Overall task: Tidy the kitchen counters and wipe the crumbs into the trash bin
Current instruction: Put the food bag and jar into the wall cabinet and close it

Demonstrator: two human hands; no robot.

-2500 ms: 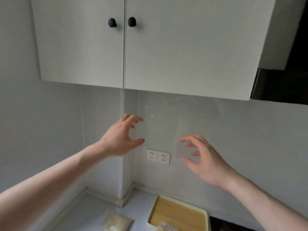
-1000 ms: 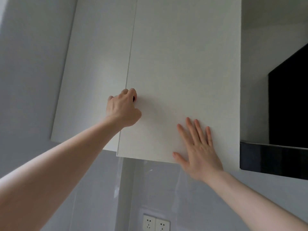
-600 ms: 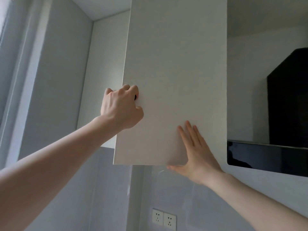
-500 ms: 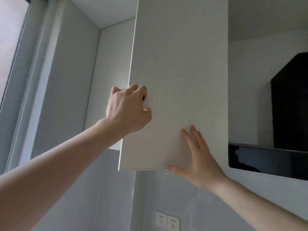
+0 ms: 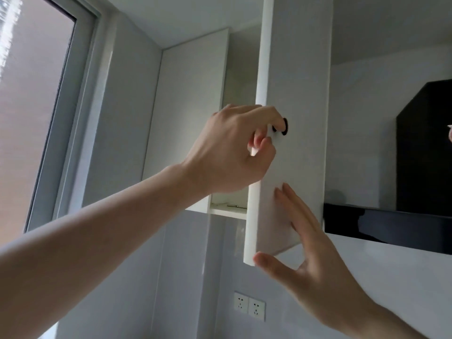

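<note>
A home kitchen: a white wall cabinet door [image 5: 296, 94] with a round black knob [image 5: 283, 128] stands ajar at the left fingertips [image 5: 276, 118]. Right of the fingers hangs a black range hood [image 5: 391, 226]; below them, twin wall sockets [image 5: 249, 306]; far left, a window [image 5: 36, 106].

Cabinet door [image 5: 296, 94] matt white, faintly textured; knob [image 5: 283, 128] black; range hood [image 5: 391, 226] glossy black.
</note>
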